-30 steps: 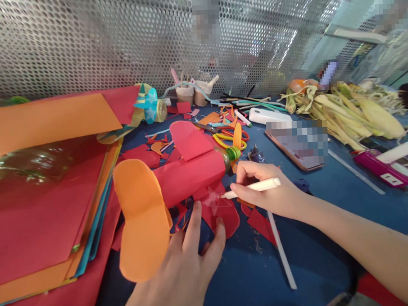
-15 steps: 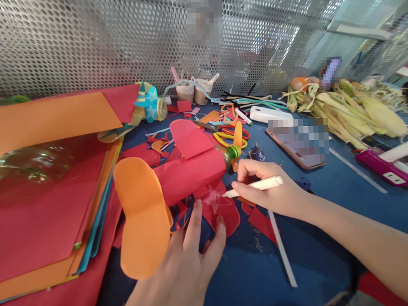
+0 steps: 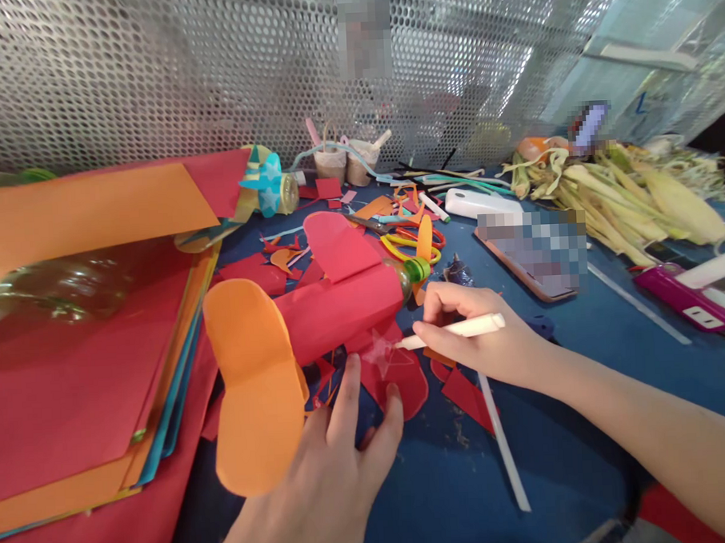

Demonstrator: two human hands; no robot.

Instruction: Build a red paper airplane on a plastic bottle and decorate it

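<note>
Wrapped in red paper, a plastic bottle (image 3: 340, 308) with a green cap (image 3: 418, 269) lies on its side; it has red wing shapes and an orange paper tail (image 3: 256, 388). On the near red wing (image 3: 406, 382) a pale star is drawn. My right hand (image 3: 470, 331) grips a white marker (image 3: 473, 327), its tip touching the wing beside the star. With fingers spread, my left hand (image 3: 340, 456) rests its fingertips on the wing's near side, partly behind the orange tail.
Stacked coloured paper (image 3: 91, 379) fills the left. Scissors (image 3: 409, 245), paper scraps (image 3: 248, 272) and small pots (image 3: 330, 161) lie beyond the bottle. At right are a phone (image 3: 530, 260), a white glue stick (image 3: 508, 449), dried husks (image 3: 629, 196) and a magenta power strip (image 3: 694, 297).
Almost nothing differs; the whole view has shifted very slightly. Both hands and the marker keep their places on the wing.
</note>
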